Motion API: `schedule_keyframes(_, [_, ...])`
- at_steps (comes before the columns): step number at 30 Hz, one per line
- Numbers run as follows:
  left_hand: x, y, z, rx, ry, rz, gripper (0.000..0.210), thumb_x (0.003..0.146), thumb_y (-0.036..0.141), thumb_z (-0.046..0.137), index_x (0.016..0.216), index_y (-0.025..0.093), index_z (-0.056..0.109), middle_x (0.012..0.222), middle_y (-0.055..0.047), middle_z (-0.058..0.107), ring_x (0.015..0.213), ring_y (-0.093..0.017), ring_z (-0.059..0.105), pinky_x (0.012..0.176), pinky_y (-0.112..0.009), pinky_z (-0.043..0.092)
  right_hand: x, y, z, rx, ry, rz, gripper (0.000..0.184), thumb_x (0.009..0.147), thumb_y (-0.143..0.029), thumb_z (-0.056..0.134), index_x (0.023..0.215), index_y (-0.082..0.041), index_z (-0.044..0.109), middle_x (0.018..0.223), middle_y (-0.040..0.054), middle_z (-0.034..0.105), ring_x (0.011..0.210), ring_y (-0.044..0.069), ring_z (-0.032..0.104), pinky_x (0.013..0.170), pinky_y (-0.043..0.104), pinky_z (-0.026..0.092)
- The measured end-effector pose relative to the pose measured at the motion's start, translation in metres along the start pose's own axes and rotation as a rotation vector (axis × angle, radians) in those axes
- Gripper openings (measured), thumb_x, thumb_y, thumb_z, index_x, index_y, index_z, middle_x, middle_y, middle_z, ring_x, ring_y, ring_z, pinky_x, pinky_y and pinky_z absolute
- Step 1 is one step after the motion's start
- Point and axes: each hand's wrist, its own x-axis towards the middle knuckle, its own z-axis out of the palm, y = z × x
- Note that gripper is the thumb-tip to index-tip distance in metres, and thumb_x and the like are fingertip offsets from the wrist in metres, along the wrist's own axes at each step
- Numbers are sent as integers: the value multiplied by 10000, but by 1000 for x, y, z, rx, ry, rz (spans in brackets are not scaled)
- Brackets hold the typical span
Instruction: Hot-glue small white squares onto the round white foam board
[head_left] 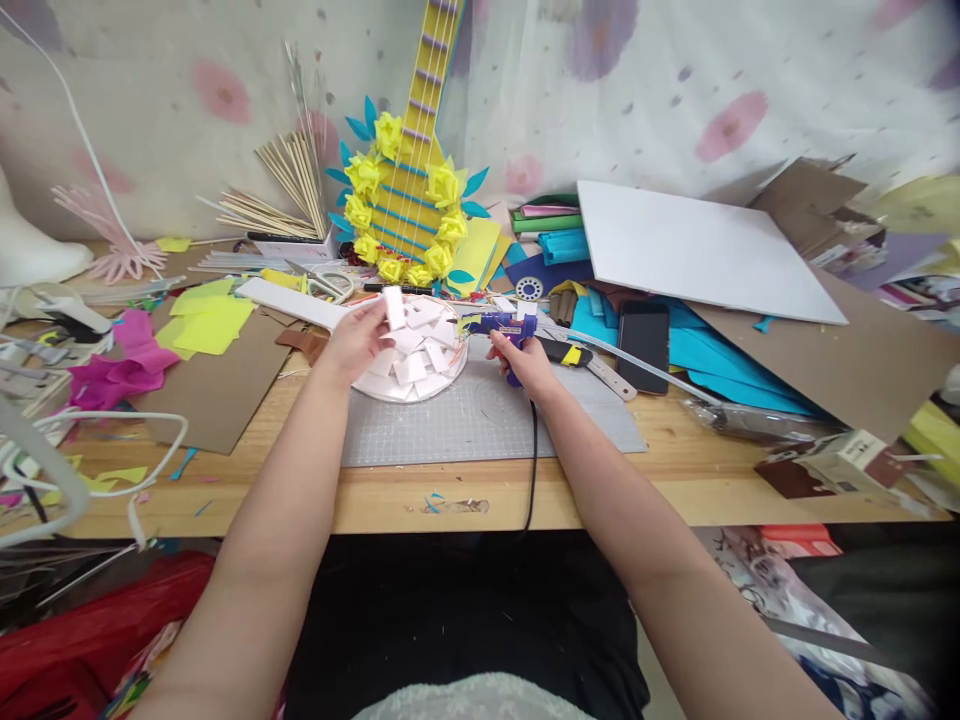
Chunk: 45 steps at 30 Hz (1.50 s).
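Observation:
Pinched in the fingers of my left hand [358, 342] is a small white foam board piece [393, 308], raised over a round white board [401, 391]. Several similar white pieces [410, 368] lie scattered on that board, and a long white strip [289, 300] reaches from it to the upper left. My right hand [523, 362] is wrapped round a blue hot glue gun [495, 322], its nozzle pointing left toward the white pieces. A black cord hangs from the gun's handle over the table's front edge. The round board rests partly on a grey cutting mat [487, 420].
A yellow paper guitar [409, 190] with yellow flowers stands at the back. Right of the glue gun lie a utility knife [566, 352], a phone [643, 345] and a large white board [697, 255]. Scissors [326, 284], cardboard [225, 385] and coloured paper [214, 320] are at left.

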Motion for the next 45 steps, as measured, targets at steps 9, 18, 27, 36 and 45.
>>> schedule_keyframes(9, [-2,14,-65,163,468,77,223,837,391,629,794,171,630,820,-56,710,829,-184,686,706,-297,541,-3,-5,13,352,-120,87,496,617,-635,745,887,-239,618,828,30,704,872,199,684,753,337,577])
schedule_keyframes(18, [-3,-7,-38,205,270,86,275,751,397,680,876,152,679,869,-69,718,815,-175,655,703,-297,542,11,1,5,353,38,-86,474,662,-642,702,890,-242,592,815,26,710,921,214,690,825,369,559])
schedule_keyframes(27, [-2,-22,-48,894,141,499,396,827,434,583,1118,193,702,1083,-88,688,1010,-223,620,916,-362,490,22,10,-8,356,201,-62,443,662,-605,713,828,-228,552,721,-7,667,744,166,698,687,296,572])
schedule_keyframes(36, [-16,-41,-30,1195,-200,794,284,870,323,572,1083,207,720,1019,-81,648,985,-215,584,911,-374,469,15,10,-6,258,190,-27,503,636,-657,701,863,-232,557,751,16,705,811,191,695,614,273,546])
schedule_keyframes(45, [-23,-28,-43,979,118,540,326,786,412,646,1049,237,726,1033,-57,655,915,-200,611,749,-280,488,11,6,-5,219,166,0,546,605,-700,687,882,-245,567,752,19,711,844,195,692,596,268,517])
